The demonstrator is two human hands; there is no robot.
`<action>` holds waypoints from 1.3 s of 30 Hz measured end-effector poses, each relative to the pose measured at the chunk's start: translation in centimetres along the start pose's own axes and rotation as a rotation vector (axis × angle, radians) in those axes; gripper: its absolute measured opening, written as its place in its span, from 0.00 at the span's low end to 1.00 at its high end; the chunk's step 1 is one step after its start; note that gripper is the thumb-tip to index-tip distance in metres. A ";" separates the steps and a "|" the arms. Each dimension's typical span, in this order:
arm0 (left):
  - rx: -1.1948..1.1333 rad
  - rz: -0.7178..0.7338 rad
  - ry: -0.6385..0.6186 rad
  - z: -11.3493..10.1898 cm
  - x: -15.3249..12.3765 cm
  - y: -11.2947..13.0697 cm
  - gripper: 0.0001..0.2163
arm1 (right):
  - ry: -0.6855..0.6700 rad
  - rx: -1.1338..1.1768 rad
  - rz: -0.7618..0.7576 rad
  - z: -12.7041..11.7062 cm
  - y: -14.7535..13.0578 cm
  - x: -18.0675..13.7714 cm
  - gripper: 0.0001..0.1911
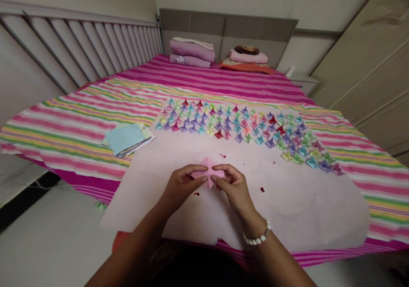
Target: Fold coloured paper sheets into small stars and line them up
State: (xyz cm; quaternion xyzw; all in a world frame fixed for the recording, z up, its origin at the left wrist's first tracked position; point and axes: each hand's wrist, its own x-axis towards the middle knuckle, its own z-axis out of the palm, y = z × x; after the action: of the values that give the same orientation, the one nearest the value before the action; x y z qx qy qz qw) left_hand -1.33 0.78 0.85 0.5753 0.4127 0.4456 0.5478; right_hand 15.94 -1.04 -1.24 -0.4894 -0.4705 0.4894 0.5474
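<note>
A pink folded paper piece, pointed at top and bottom, is held between both hands above a large pale sheet. My left hand pinches its left side between thumb and fingers. On the right side, my right hand grips it the same way; a white beaded bracelet circles that wrist. Beyond the hands, rows of small colourful folded paper pieces cover the far part of the sheet. Small dark red scraps lie around the hands.
A stack of coloured paper squares lies left of the sheet on the striped bed cover. Folded purple bedding and a pink pile rest by the headboard. A slatted rail runs along the left.
</note>
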 end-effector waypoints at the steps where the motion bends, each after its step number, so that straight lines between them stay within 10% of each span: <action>1: 0.032 0.001 0.027 0.1 0.1 -0.1 0.10 | -0.005 -0.002 -0.003 0.0 0.0 0.0 0.13; 39: 0.308 0.123 0.012 0.2 0.2 0.0 0.03 | -0.087 -0.164 -0.244 -0.2 -1.0 0.0 0.03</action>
State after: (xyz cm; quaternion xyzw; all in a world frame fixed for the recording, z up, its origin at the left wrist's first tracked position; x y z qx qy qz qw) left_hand -1.10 0.95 0.88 0.6739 0.4434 0.4133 0.4224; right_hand 16.21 -1.08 -0.22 -0.4501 -0.5880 0.3999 0.5401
